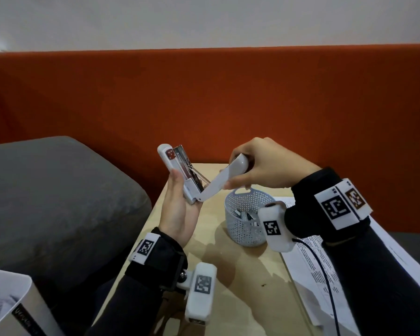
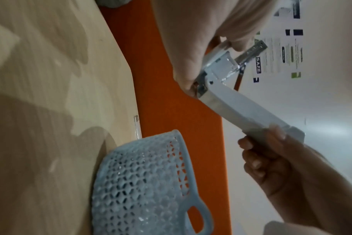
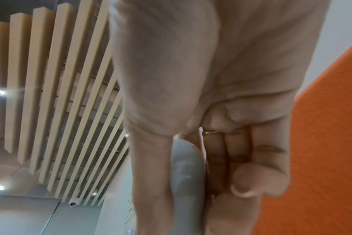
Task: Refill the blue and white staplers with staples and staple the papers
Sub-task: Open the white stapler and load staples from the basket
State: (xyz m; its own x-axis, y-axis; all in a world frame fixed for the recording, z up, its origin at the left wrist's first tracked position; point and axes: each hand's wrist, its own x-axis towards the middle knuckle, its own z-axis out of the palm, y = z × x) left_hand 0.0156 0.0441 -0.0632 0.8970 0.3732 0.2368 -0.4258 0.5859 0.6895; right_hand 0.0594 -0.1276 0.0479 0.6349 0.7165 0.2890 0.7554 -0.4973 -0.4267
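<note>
The white plastic stapler (image 1: 177, 173) is held above the table's far left, hinged open. The left hand (image 1: 180, 207) cradles its base and magazine; the right hand (image 1: 264, 166) grips the top cover. Judged stage: loading under way. The printed papers (image 1: 308, 265) lie unstapled, near right; no blue stapler is visible.

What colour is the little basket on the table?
Pale blue, with a perforated lattice wall; the basket shows best in the left wrist view.

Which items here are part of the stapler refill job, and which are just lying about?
In use: white stapler, hinged open, left hand holding its body, right hand gripping its lid; basket of staples; papers.
Idle: grey cushion, white box.
</note>
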